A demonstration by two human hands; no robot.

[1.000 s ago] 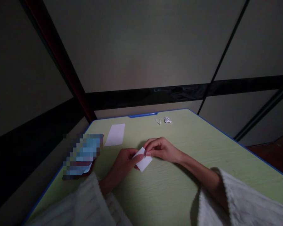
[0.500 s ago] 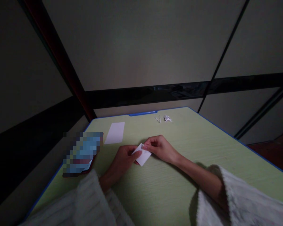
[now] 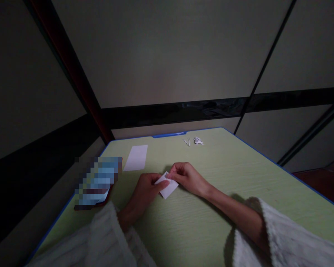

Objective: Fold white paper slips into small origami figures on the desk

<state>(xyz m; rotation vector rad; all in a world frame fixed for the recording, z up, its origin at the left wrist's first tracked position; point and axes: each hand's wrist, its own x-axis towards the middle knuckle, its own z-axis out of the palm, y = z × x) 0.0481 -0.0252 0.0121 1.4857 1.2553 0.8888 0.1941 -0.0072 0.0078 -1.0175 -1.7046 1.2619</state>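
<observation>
A small white paper rectangle [image 3: 169, 189] lies on the green table [image 3: 206, 222] between my two hands. My left hand [image 3: 145, 191] presses on its left edge with thumb and fingers closed. My right hand [image 3: 186, 177] pinches the paper's upper corner, which is lifted off the table. Both wrists come out of white knitted sleeves.
A second white paper sheet [image 3: 135, 157] lies flat at the far left. A blurred-out flat object with a dark red edge [image 3: 97, 181] rests by the left table edge. Two small folded paper pieces [image 3: 195, 141] sit near the far edge. Walls with dark beams surround the table.
The paper has turned a little and its upper corner is now pinched and raised by my right hand. Both hands stayed at the same spot.
</observation>
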